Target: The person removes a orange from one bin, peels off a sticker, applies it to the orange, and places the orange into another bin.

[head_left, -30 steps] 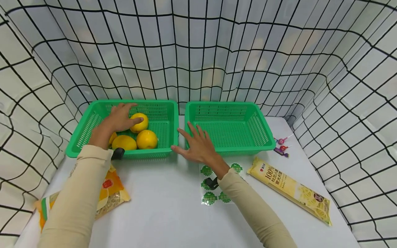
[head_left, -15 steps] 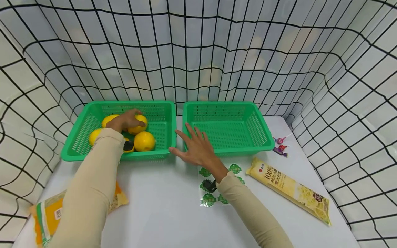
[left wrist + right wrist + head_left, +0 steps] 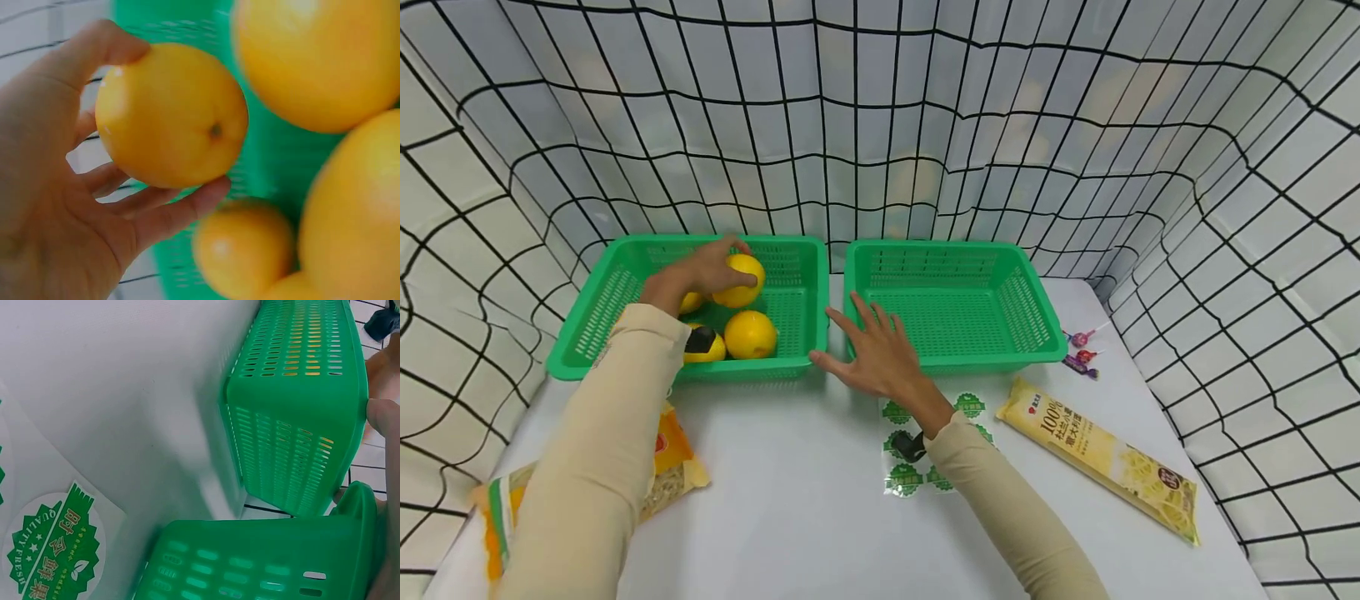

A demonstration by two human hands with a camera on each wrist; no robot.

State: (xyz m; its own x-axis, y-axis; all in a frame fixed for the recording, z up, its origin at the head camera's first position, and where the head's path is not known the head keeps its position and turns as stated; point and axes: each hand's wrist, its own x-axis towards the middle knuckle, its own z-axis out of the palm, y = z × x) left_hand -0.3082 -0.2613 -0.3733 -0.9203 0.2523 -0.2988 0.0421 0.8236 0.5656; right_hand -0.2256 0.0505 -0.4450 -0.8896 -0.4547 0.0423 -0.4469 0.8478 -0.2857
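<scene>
Two hands: the left hand is curled round a round yellow citrus fruit, which is held just above the floor of the left green perforated plastic basket; the right hand is spread with straight fingers and rests against the near corner of the right green perforated plastic basket.
Held fruit: in the left wrist view it is gripped between thumb and fingers.
Hidden: the other yellow fruits are partly covered by the left forearm, so their number cannot be told; the orange snack bag is half covered by the sleeve.
Hard to read: the right wrist view shows only one fingertip at the basket rim.
Cut off: the long yellow noodle packet is seen whole; the sleeves leave the frame below.
Edges: the two baskets stand just beside each other, with a narrow gap.
Open room: the white table is bare between the arms; the right basket holds nothing.
</scene>
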